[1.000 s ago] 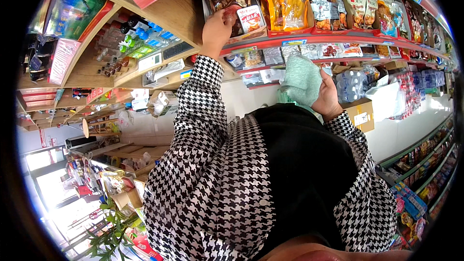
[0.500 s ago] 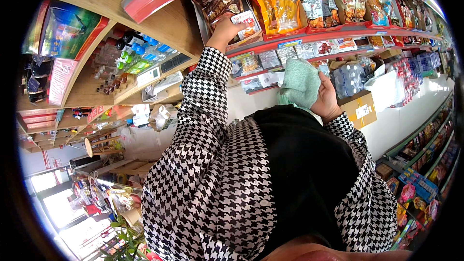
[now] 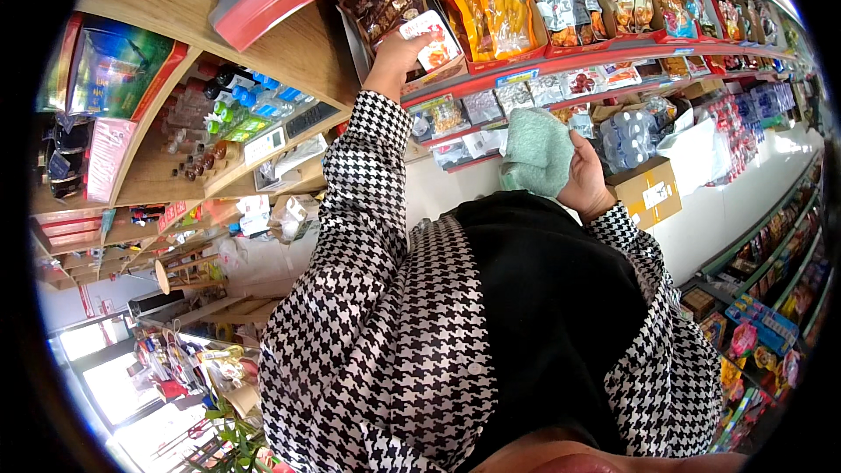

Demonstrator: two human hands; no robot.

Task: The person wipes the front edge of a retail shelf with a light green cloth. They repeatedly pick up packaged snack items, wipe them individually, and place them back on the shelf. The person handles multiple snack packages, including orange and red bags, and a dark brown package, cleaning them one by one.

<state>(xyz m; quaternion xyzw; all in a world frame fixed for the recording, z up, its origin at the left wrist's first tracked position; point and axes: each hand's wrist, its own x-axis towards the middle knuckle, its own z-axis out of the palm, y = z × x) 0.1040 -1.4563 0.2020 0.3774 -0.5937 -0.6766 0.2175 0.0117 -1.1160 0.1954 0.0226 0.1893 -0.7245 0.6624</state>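
Note:
My left hand [image 3: 399,63] reaches to the shelf and pinches a white-and-red snack packet [image 3: 435,42] at the front of an open cardboard display box [image 3: 442,73]. Dark brown snack packets [image 3: 383,4] stand behind it in the same box. In my right hand [image 3: 589,182], held low in front of my body, is a folded pale green cloth [image 3: 537,151]. The fingers curl round its right side, and part of the hand is hidden behind it.
Next to the box stand orange snack packets [image 3: 506,17] and more packets along the red-edged shelf [image 3: 517,66]. Wooden shelving [image 3: 289,31] with bottles is at the left. A carton [image 3: 646,193] sits on the floor by bottled water [image 3: 626,136]; another goods rack stands at right.
The white-and-red packet is tilted further up and shows more of its face, my left hand now at its lower left. The view has shifted slightly; the cloth stays in my right hand.

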